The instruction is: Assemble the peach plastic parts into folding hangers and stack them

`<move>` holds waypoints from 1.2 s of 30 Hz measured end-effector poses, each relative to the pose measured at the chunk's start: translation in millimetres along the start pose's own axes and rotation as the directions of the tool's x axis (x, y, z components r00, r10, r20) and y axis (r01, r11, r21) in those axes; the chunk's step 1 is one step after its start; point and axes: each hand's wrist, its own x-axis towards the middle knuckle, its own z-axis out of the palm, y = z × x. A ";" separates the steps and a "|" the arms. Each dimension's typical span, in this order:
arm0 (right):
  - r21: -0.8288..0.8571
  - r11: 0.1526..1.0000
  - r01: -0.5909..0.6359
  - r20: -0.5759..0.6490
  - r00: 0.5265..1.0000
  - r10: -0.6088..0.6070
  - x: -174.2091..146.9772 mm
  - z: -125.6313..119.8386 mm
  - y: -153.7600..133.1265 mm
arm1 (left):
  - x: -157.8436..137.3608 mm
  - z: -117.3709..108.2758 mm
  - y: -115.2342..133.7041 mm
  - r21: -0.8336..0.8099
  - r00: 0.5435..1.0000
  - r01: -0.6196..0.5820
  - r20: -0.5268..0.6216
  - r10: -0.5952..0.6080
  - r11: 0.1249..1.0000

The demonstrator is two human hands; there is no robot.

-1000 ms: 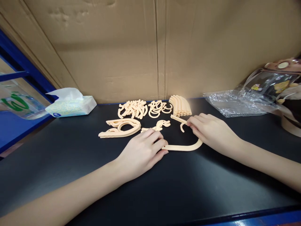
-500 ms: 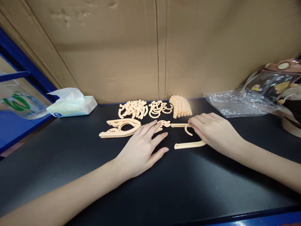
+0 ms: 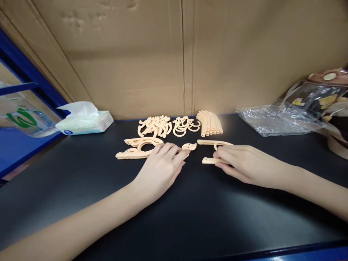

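My left hand point(image 3: 164, 165) is closed, palm down, its fingertips on a cream plastic hanger piece that mostly hides under them. A small curved hanger part with holes point(image 3: 189, 146) lies just beyond those fingers. My right hand point(image 3: 244, 163) grips a cream hanger arm point(image 3: 208, 160), whose holed end sticks out to the left. Behind the fingers of that hand lie another hanger arm point(image 3: 208, 142) and a hook point(image 3: 215, 146), both partly covered. Left of my left hand rest folded travel hangers point(image 3: 132, 155), partly hidden by it.
Along the back are a pile of short curved parts point(image 3: 156, 126), several loose hooks point(image 3: 181, 127) and a row of hanger arms point(image 3: 209, 123). A tissue pack point(image 3: 87, 121) stands left. A clear plastic bag point(image 3: 274, 117) and a bottle point(image 3: 307, 96) are right. Cardboard point(image 3: 130, 65) rises behind the table.
My left hand's spread fingers have drawn together onto the piece beneath. My right hand has come down toward me and now grips the near hanger arm, which has shifted slightly away from me.
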 end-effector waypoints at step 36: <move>-0.255 0.963 0.090 -0.271 0.949 -0.160 2.6 12.6 -12.6 | -3.0 -7.8 14.5 -0.348 0.998 0.034 0.062 -0.013 0.937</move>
